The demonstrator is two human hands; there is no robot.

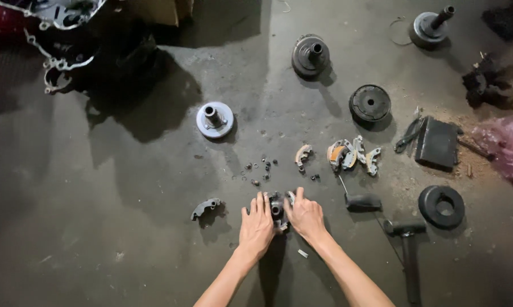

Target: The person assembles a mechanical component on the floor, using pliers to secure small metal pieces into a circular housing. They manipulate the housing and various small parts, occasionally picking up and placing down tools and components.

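Grey concrete floor (pixel 125 187) carries a curved shoe piece (pixel 205 208) left of our fingers. Our left hand (pixel 256 227) and right hand (pixel 305 216) clasp a small dark hub (pixel 277 209) between them, pinning it steady; loose shoes (pixel 353 154) lie beyond our right fingertips.

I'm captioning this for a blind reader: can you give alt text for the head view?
Two bare hands, left hand and right hand, press on a small dark metal hub part on a grey concrete floor, with curved clutch shoes, small nuts and round black pulley discs scattered beyond.
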